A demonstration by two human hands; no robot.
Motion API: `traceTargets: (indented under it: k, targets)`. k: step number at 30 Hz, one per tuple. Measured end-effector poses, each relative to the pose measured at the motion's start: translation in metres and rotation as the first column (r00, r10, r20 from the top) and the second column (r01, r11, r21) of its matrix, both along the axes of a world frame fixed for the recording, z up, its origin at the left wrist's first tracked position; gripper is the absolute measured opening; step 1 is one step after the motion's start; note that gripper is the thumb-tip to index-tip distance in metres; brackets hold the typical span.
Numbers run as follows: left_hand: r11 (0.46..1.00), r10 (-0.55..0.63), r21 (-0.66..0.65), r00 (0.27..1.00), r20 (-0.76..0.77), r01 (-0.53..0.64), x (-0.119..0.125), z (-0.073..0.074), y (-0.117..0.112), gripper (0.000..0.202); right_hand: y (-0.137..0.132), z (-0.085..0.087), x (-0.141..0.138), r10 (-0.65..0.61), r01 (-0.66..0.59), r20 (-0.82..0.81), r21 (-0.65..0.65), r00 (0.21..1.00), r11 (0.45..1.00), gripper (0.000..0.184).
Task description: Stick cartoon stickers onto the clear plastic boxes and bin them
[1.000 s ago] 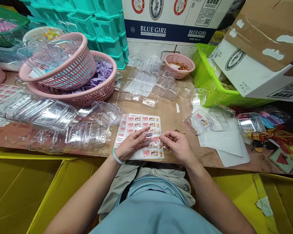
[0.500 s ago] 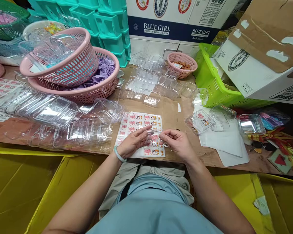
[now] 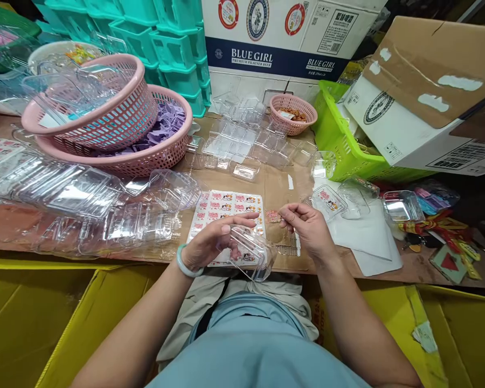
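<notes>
My left hand (image 3: 208,242), with a pale bangle at the wrist, grips a clear plastic box (image 3: 258,258) between thumb and fingers. The box is tilted just above the table's front edge. Pinched in the fingertips of my right hand (image 3: 307,229) is a small clear sticker with pink print (image 3: 273,215), held to the right of the box and apart from it. A sheet of stickers (image 3: 212,207) with pink lettering and cartoon cats lies flat beneath my left hand, partly covered by the hand and box. A box with such a sticker (image 3: 329,202) stands beyond my right hand.
Stacked clear boxes (image 3: 56,178) line the left, before pink baskets (image 3: 165,148) with purple pieces. More clear trays (image 3: 242,140) lie at the back, near a small pink basket (image 3: 294,126). White paper (image 3: 361,234), keys and a green crate (image 3: 339,129) are at right.
My hands have moved apart. The right one has shifted right with the sticker, and the clear box in my left hand now shows tilted over the sheet's lower edge. The view has shifted slightly.
</notes>
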State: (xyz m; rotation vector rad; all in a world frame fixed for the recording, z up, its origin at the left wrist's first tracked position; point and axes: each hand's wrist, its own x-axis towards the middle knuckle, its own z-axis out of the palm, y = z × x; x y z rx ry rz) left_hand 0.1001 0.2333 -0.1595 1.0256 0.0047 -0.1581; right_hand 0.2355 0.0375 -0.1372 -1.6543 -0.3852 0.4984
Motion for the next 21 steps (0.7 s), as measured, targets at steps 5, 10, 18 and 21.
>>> traceTargets:
  k: [5, 10, 18, 21]
  targets:
    - [0.998, -0.054, 0.039, 0.998, -0.040, 0.056, 0.002, 0.008, -0.002, 0.048, 0.002, -0.006, -0.006, 0.073, -0.070, 0.087, -0.035, 0.994, 0.997, 0.029]
    - [1.000, -0.021, 0.001, 0.999, -0.035, 0.021, 0.001, 0.006, -0.004, 0.037, -0.002, -0.006, -0.007, 0.031, -0.007, 0.227, -0.107, 0.973, 0.994, 0.027]
    - [0.996, -0.085, 0.023, 0.994, -0.075, 0.087, 0.004, 0.009, -0.009, 0.055, -0.004, -0.012, -0.008, 0.084, -0.061, 0.185, -0.127, 0.979, 0.990, 0.032]
    - [0.995, -0.084, 0.039, 0.993, -0.082, 0.087, 0.002, 0.009, -0.010, 0.054, -0.007, -0.019, -0.001, -0.076, 0.088, 0.116, -0.098, 0.990, 0.991, 0.050]
